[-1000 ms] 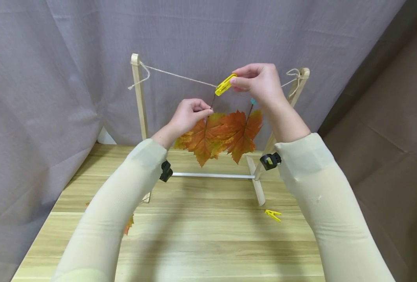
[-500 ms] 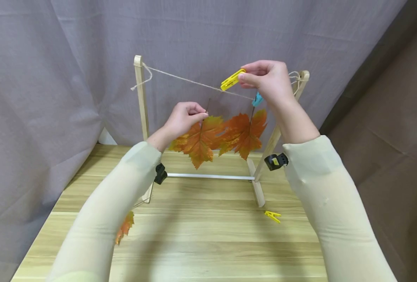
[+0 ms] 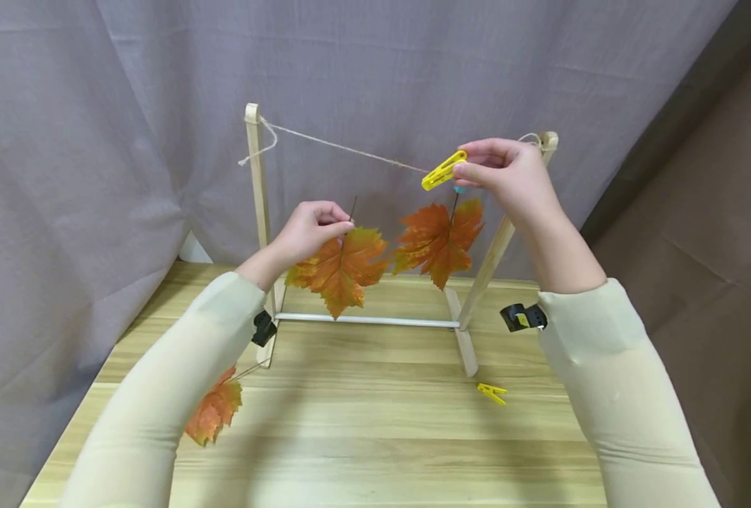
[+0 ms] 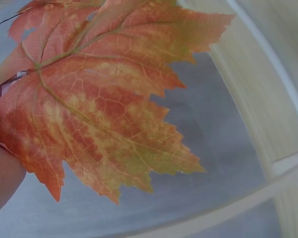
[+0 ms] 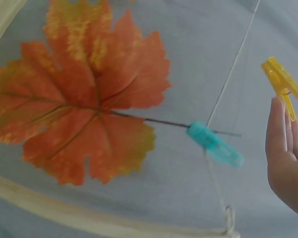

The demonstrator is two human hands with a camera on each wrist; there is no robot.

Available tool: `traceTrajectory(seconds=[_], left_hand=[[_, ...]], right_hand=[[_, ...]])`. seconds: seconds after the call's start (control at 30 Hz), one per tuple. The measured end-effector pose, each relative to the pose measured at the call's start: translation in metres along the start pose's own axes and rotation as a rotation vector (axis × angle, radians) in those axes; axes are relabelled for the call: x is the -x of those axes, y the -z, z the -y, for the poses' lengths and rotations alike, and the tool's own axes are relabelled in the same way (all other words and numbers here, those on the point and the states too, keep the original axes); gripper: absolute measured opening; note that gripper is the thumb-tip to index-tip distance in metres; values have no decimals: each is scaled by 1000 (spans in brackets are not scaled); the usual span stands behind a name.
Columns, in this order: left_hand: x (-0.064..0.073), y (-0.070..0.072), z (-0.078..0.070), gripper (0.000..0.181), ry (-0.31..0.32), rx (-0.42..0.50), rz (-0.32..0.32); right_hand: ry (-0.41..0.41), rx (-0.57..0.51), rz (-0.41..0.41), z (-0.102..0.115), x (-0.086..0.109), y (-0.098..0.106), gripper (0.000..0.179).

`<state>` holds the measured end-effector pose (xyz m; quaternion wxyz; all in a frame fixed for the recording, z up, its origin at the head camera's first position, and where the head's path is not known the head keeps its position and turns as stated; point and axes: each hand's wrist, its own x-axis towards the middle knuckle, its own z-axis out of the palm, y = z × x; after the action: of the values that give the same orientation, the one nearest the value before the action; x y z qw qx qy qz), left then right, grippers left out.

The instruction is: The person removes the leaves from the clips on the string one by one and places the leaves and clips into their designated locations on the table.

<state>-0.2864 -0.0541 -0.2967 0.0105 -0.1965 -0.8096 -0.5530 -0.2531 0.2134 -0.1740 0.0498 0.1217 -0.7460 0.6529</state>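
My left hand (image 3: 308,229) pinches the stem of an orange-green maple leaf (image 3: 340,271), which hangs below the fingers with the stem tip sticking up. Close in the left wrist view, the leaf covers most of that hand. My right hand (image 3: 518,176) holds a yellow clothespin (image 3: 444,171) between thumb and fingers. In the right wrist view this clothespin is apart from the twine (image 5: 233,64). There, a turquoise clothespin (image 5: 216,145) clips a second maple leaf (image 5: 84,99) by its stem to the twine; in the head view my right hand mostly hides that clip.
The twine runs between two wooden posts (image 3: 257,183), joined low down by a white rod (image 3: 369,321). Another yellow clothespin (image 3: 492,393) lies on the wooden table (image 3: 375,423). One more leaf (image 3: 217,409) lies at left, partly under my left sleeve. A grey curtain (image 3: 375,63) hangs behind.
The yellow clothespin has come away from the twine and moved right with my right hand, which rose and then lowered. My left hand has carried its leaf left and down, away from the twine.
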Motion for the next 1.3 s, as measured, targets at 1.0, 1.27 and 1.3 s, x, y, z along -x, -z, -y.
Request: traceTrajectory(seconds=[1.0,1.27,1.3], left_hand=[[56,28,55,16,88,-20,225],[64,34,63,14,108,-71,238],[65,35,64,14,110,-75,237]], right_hand=[[-156,396,226,-86,53,63,25],[-185,383,243,-108,63,71,35],[-188,381,243,-111,65,72,36]])
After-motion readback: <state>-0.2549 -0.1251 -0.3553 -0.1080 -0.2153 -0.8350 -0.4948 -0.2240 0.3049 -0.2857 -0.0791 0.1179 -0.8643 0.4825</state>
